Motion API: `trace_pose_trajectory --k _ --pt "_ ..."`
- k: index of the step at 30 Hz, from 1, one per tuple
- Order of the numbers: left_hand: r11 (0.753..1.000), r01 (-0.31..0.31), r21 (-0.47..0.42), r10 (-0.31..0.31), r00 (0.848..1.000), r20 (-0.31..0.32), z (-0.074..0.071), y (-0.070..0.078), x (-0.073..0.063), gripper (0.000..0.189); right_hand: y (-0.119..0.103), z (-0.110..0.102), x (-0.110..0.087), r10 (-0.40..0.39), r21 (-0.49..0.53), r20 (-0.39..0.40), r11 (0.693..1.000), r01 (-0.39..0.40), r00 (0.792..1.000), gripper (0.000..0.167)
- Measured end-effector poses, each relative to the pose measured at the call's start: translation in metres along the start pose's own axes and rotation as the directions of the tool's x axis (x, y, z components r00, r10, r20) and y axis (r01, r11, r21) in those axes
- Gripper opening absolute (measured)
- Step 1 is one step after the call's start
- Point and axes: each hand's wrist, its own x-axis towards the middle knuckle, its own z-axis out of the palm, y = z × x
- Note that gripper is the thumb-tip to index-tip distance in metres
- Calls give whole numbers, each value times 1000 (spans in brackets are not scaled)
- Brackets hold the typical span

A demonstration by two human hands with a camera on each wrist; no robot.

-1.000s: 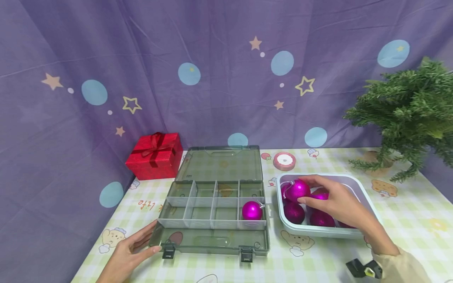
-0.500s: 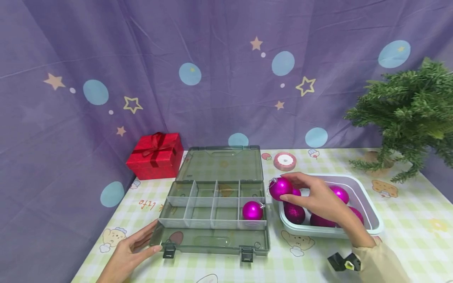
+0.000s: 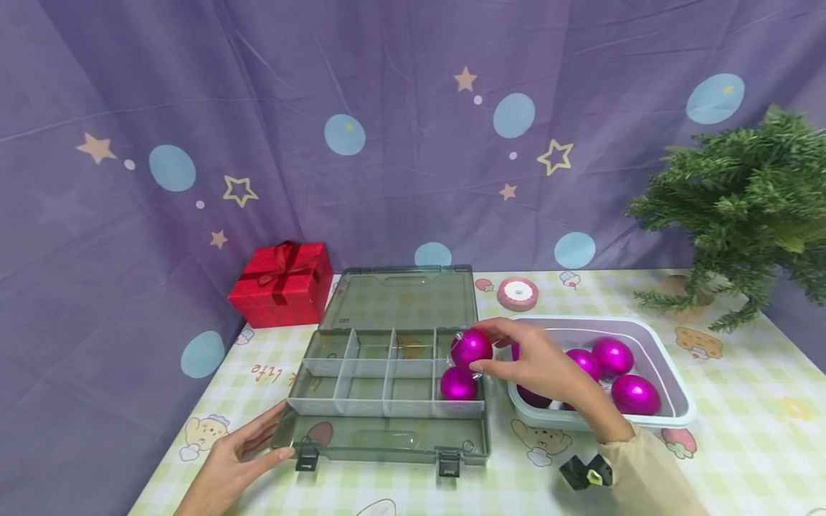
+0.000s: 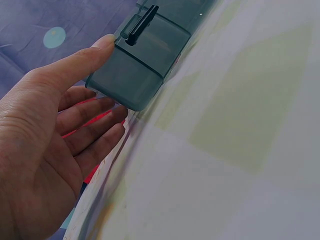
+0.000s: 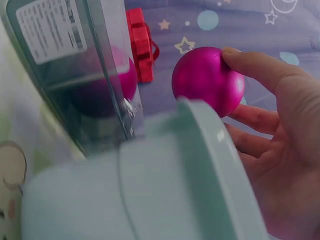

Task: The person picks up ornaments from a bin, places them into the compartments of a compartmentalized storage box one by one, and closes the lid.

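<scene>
While a glossy magenta ball with a silvery cap (image 3: 470, 348) is pinched between the thumb and fingers of the right hand (image 3: 538, 362), it is held over the right side of a see-through grey-green plastic divided case (image 3: 364, 387); whether a divider is touched cannot be told. A matching magenta ball (image 3: 459, 385) is already lodged just nearer, in the rightmost compartment of the middle row. Several more magenta balls (image 3: 635, 394) are contained in a pale blue rectangular plastic tub (image 3: 667, 376) just right of the case. Judged from this, the transfer seems early: one ball is placed, one is in hand, the rest are left. The case's near left corner is touched by the left hand (image 3: 232, 459), its fingers extended and thumb spread. Farther out, a red ribbon spool (image 3: 518, 294), a red gift box (image 3: 271, 304) and a green artificial tree (image 3: 742, 208) are seen.
</scene>
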Motion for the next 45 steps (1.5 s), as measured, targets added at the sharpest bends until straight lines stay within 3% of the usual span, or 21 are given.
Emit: trace_pose_trajectory --k 14,24,45 --pt "1000 24 -5 -24 1000 6 0 1 0 72 -11 33 20 66 80 98 994 -74 993 56" --pt "1000 7 -10 -7 1000 -2 0 -2 1 70 -11 49 25 13 84 132 996 -25 991 54" --pt "1000 7 -24 -7 1000 4 0 1 -1 69 -15 59 33 -25 89 174 996 9 984 52"
